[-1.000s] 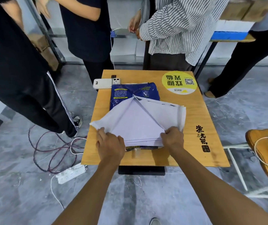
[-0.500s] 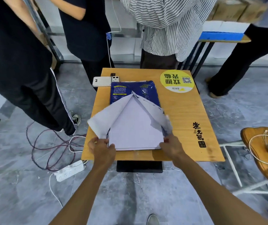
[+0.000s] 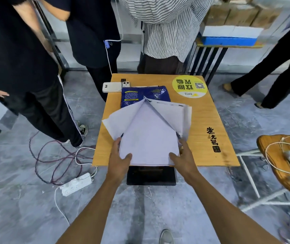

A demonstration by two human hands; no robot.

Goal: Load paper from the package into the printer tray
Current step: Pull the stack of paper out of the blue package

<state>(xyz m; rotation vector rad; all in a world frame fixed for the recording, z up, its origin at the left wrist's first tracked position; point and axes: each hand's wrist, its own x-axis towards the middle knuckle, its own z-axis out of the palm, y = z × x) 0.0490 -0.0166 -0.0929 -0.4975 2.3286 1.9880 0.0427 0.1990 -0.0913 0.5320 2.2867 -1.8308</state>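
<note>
A stack of white paper (image 3: 149, 138) lies in its torn-open blue package (image 3: 140, 95) on a small wooden table (image 3: 202, 120). The wrapper's white flaps are folded out to the left and right of the stack. My left hand (image 3: 118, 159) grips the stack's near left corner, thumb on top. My right hand (image 3: 182, 158) grips the near right corner the same way. The stack's near edge juts past the table's front edge. No printer or tray is identifiable in view.
A white device (image 3: 111, 86) and a small phone (image 3: 125, 83) lie at the table's far left. Several people stand close behind and to the left. Cables and a power strip (image 3: 76, 184) lie on the floor at left. A wooden stool (image 3: 285, 161) with cables stands at right.
Both hands shifted from the wrapper flaps onto the stack's near corners, and the stack has slid toward me over the table's front edge. The right flap has opened out again.
</note>
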